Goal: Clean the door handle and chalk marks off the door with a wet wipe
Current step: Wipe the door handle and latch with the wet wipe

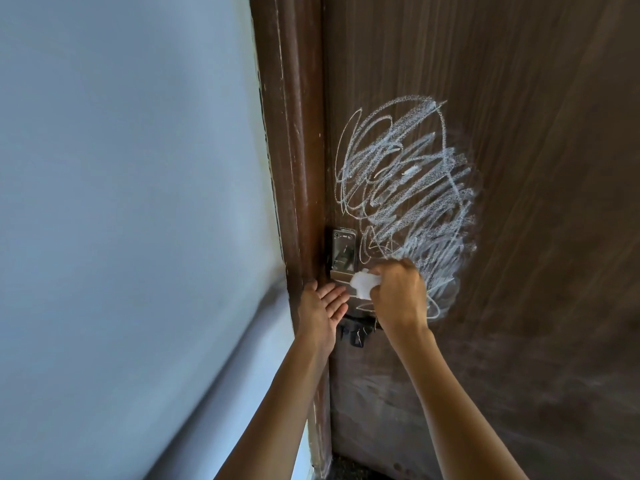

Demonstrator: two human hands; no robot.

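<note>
so the right hand (398, 292) is just below the middle of the frame, fingers curled tight round a bunched-up white wet wipe (363, 284), and the wipe is pressed against the metal door handle (341, 276). the wipe pokes out of the left side of the fist, right on the silvery lever. the left hand (323, 306) is just left of it, fingers straight and loosely together, palm facing up and right, holding nothing. its fingertips sit right beside the handle, thumb up against the door frame (294, 168), can't tell if the fingers actually touch the lever or just hover there.

above the handle there's a dark shiny lock panel (343, 249), standing upright on the door's left edge. below the hands some black bit of the lock (356, 332) sticks out, too blurry to say what exactly.

the chalk marks (408, 188) are a big white scribble filling the centre of the frame, on the dark brown wood door (536, 168), running from well above the lock down to behind the right hand. lowest loops curl out just right of the wrist.

the brown door frame runs down the middle-left, scuffed with pale streaks. left of that it's all pale blue-grey wall (121, 168). lower part of the door looks a bit hazy and smeared.
</note>
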